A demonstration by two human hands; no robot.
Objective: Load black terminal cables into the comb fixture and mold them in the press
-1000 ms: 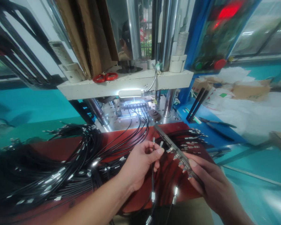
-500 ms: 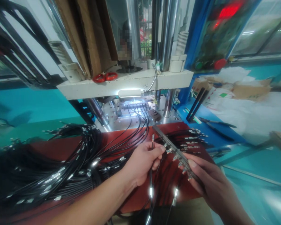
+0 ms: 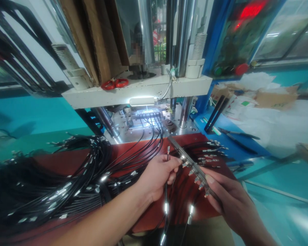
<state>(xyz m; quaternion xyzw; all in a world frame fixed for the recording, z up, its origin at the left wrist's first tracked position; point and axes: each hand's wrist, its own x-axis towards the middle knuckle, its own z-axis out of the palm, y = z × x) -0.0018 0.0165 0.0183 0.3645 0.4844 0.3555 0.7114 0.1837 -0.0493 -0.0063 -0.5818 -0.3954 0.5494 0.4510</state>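
Note:
My left hand (image 3: pixel 157 176) pinches thin black cables with metal tips (image 3: pixel 168 152) over the red mat (image 3: pixel 133 155). One tip sticks up above my fingers; another touches the long metal fixture bar (image 3: pixel 181 153). My right hand (image 3: pixel 227 196) grips that bar at its near end. The bar slants away to the upper left and carries several cable ends along its side. More black cables hang down from my hands toward me.
A big bundle of black cables (image 3: pixel 46 181) covers the left of the bench. Behind the mat stands a press (image 3: pixel 141 90) with a lit mould bed (image 3: pixel 146 118) holding several cables. Red scissors (image 3: pixel 115 83) lie on its shelf. Pliers (image 3: pixel 237 134) and papers lie at right.
My left hand has moved slightly right and up, bringing a cable tip against the fixture bar. The right hand and the bar have barely shifted.

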